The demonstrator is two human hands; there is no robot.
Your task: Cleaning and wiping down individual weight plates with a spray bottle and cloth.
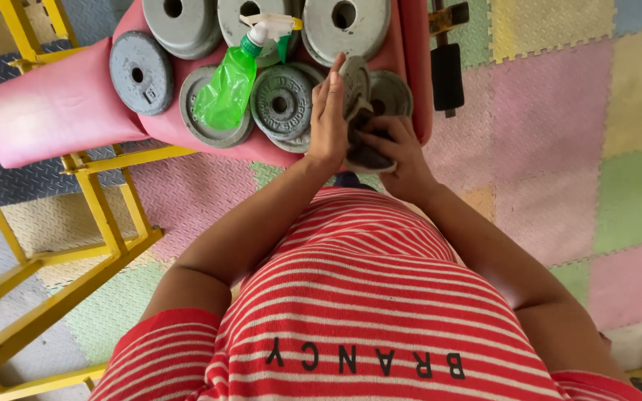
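Observation:
My left hand (328, 119) holds a small grey weight plate (354, 82) upright on its edge, fingers flat against its left face. My right hand (395, 152) presses a dark cloth (365, 152) against the lower part of that plate. Both hands are over the near edge of a pink padded bench (46, 111). A green spray bottle (228, 85) with a white trigger lies on the plates just left of my left hand.
Several grey weight plates (141, 72) lie flat on the bench. The bench sits on a yellow metal frame (105, 215). Pastel foam floor tiles (559, 134) cover the floor to the right. A black padded bar end (447, 74) stands beside the bench.

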